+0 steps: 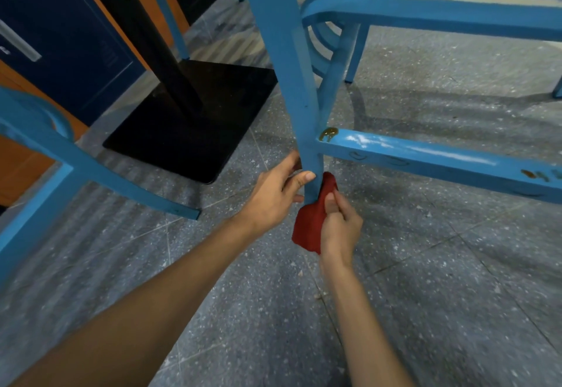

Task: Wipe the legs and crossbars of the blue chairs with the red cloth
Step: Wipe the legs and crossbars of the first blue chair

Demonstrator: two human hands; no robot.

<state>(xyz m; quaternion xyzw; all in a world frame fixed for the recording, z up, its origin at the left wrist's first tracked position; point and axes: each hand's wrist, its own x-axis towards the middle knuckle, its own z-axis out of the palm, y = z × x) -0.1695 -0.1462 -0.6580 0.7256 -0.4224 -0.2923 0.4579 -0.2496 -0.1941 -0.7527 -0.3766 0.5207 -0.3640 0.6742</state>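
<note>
A blue chair leg runs down the middle of the view to the floor. My left hand grips its lower end from the left, thumb across the front. My right hand holds the red cloth, wrapped around the foot of the same leg. A blue crossbar leaves the leg to the right, just above my hands. It bears a brown sticky drip at the joint and white smears along its top.
A black table post with a square base stands on the speckled grey floor to the left. Another blue chair's legs are at the left edge. More blue rails cross the upper right. An orange and dark blue wall fills the far left.
</note>
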